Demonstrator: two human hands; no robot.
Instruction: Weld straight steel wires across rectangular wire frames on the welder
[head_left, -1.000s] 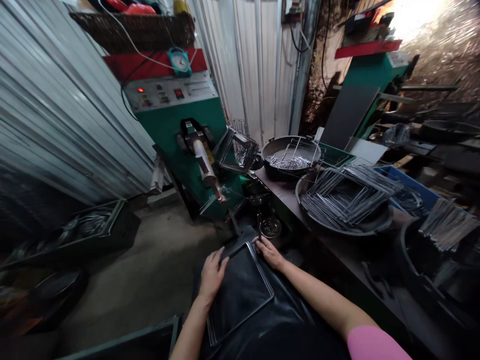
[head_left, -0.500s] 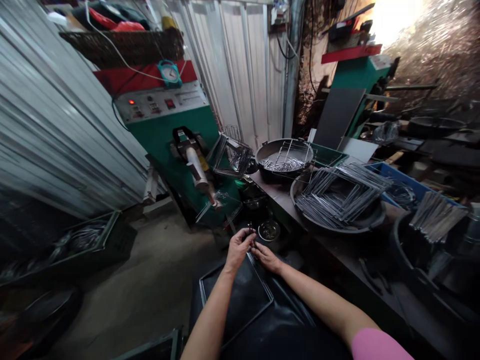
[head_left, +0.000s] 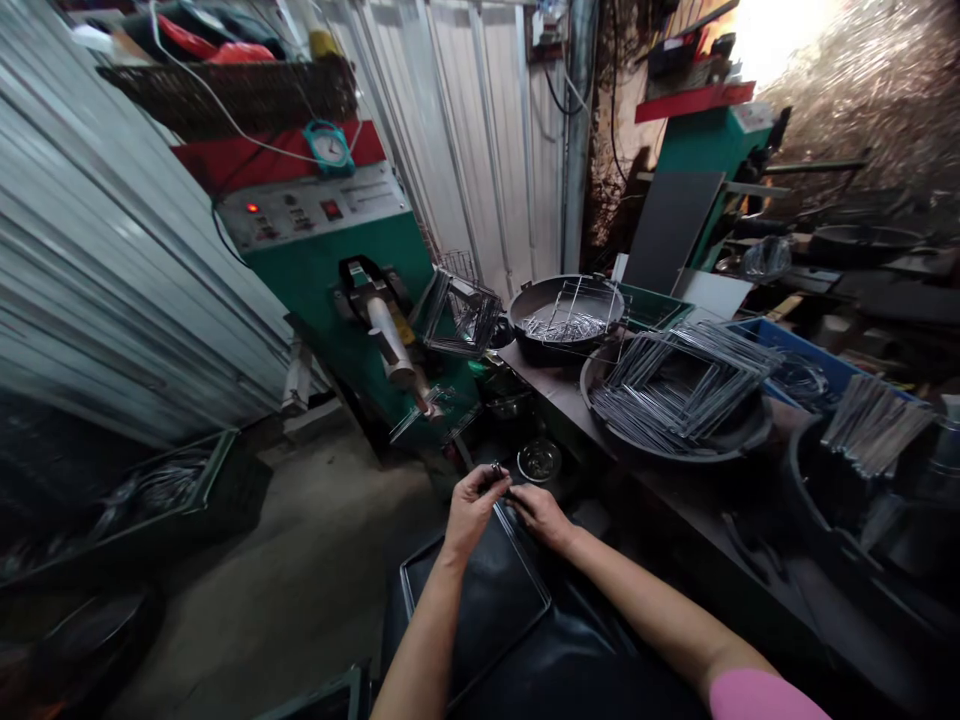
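My left hand (head_left: 471,505) is closed in a pinch, with a small dark piece (head_left: 496,470) showing at its fingertips. My right hand (head_left: 543,516) meets it there, fingers bent inward; what they grip is hidden. Under both hands, thin rectangular wire frames (head_left: 534,578) lie across the dark covering on my lap (head_left: 495,600), their far corner reaching up to the fingers. Just beyond the hands stands a small round bowl (head_left: 539,460) with small bits in it. Ahead to the left, a green machine (head_left: 300,265) has a metal arm (head_left: 391,350) with wire pieces near its tip.
On the bench at right, a wide basin (head_left: 750,445) holds a pile of wire frames (head_left: 675,390); behind it, another basin (head_left: 525,300) holds short wires. A dark tub (head_left: 806,500) with wire rods stands far right. A green crate (head_left: 225,465) sits on the floor at left.
The camera view has shifted slightly. My hands stay together over the wire frames, and my right hand's fingers are bent in a little more.
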